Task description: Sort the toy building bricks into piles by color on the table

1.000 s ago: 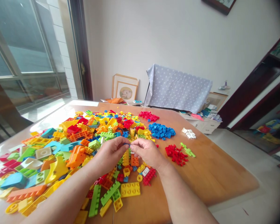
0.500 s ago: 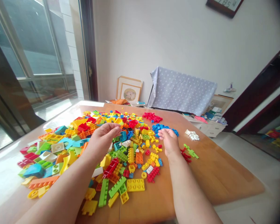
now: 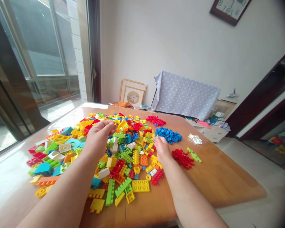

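Observation:
A broad heap of mixed coloured bricks point(image 3: 127, 156) covers the left and middle of the wooden table point(image 3: 218, 177). Over the heap's upper part is my left hand point(image 3: 101, 134), its fingers pinched together; anything between the fingertips is hidden. My right hand point(image 3: 161, 148) hovers at the heap's right edge, beside yellow bricks, with its fingers closed together and what they hold, if anything, too small to name. Just beyond it lies a pile of blue bricks point(image 3: 169, 135). A pile of dark red bricks point(image 3: 182, 158) sits right of my right wrist.
Small groups of pinkish-red pieces point(image 3: 156, 120), white pieces point(image 3: 195, 139) and light green pieces point(image 3: 194, 154) lie on the table. Behind stand a dotted cloth cover point(image 3: 185, 95) and a framed picture point(image 3: 133, 95). A glass door is at left.
My right hand has moved left, from in front of the blue pile to the heap's edge, uncovering the dark red pile. My left hand has shifted slightly left and up. The view has shifted a little.

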The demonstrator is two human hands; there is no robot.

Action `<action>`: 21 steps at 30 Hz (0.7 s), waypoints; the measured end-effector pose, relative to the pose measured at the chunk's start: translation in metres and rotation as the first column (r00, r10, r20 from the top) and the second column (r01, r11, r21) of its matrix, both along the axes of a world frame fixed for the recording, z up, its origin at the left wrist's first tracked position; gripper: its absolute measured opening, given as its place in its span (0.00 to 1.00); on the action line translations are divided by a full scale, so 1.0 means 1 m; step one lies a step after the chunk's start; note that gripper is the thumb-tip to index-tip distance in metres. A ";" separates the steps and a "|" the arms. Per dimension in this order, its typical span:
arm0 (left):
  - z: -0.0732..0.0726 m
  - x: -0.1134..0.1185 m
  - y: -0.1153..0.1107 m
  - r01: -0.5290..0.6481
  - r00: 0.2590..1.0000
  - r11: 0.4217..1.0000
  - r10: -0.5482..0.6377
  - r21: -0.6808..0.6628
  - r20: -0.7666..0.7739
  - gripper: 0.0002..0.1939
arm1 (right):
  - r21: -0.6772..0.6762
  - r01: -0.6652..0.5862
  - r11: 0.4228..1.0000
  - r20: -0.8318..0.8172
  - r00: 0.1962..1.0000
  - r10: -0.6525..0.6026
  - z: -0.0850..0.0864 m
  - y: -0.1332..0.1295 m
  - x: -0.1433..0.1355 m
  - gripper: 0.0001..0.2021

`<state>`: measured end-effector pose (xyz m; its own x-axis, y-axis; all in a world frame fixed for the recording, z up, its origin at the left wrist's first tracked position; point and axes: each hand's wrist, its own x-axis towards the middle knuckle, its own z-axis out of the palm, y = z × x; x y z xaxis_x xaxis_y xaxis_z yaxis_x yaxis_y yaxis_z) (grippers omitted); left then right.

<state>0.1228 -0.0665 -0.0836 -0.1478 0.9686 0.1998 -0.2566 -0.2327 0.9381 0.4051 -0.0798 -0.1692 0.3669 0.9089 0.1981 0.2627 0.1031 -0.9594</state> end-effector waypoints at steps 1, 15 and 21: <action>0.000 0.000 0.000 0.001 1.000 1.000 -0.001 0.000 -0.001 0.17 | 0.004 -0.009 1.000 -0.091 0.996 0.010 0.002 -0.001 -0.006 0.19; 0.006 -0.002 -0.001 -0.003 1.000 1.000 0.003 -0.003 0.015 0.16 | -0.066 0.167 0.984 -0.243 0.954 -0.178 0.040 -0.017 0.021 0.15; 0.008 -0.002 -0.002 0.004 0.998 1.000 -0.003 -0.008 0.060 0.16 | -0.117 0.261 0.958 0.102 0.963 -0.250 0.014 -0.060 0.012 0.20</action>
<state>0.1207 -0.0684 -0.0754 -0.1559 0.9708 0.1825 -0.3129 -0.2237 0.9231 0.4168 -0.1400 -0.1552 0.5774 0.8065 0.1268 0.3452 -0.1004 -0.9331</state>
